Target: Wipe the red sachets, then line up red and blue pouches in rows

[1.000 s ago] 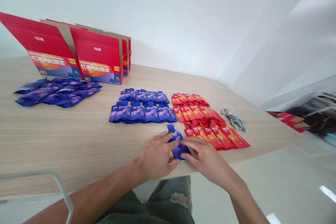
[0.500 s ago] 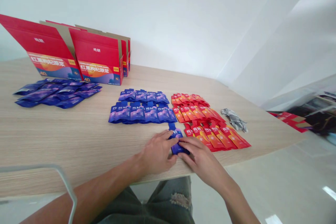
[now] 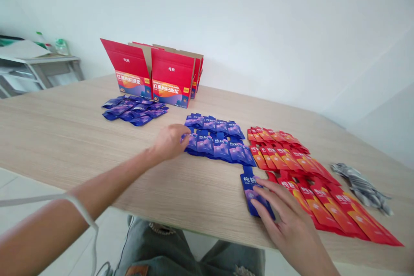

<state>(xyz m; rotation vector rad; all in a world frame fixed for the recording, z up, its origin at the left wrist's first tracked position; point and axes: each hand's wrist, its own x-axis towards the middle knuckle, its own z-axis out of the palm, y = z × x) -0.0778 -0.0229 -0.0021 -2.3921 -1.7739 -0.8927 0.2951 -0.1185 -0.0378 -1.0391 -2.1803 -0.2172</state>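
Note:
On the table's near part lies a single purple-blue pouch (image 3: 250, 192), its spout end pointing away. My right hand (image 3: 287, 215) rests over its right side, fingers spread and fingertips touching it. My left hand (image 3: 171, 141) is above the table at the left end of the rows of purple pouches (image 3: 221, 147). Its fingers are bent with a small gap between thumb and forefinger, and nothing shows in them. Whether it touches the end pouch I cannot tell. Overlapping rows of red-orange pouches (image 3: 287, 159) lie right of the purple ones, partly behind my right hand.
A loose heap of purple pouches (image 3: 134, 110) lies at the left, before red open-topped cartons (image 3: 171, 79). Crumpled striped cloth or gloves (image 3: 362, 185) lie at the right. A white cable (image 3: 77, 207) crosses the lower left. A side desk (image 3: 42, 62) stands far left.
My left hand has left the single pouch and moved left and away from me to the purple rows. My right hand stays on the pouch. The view has turned left.

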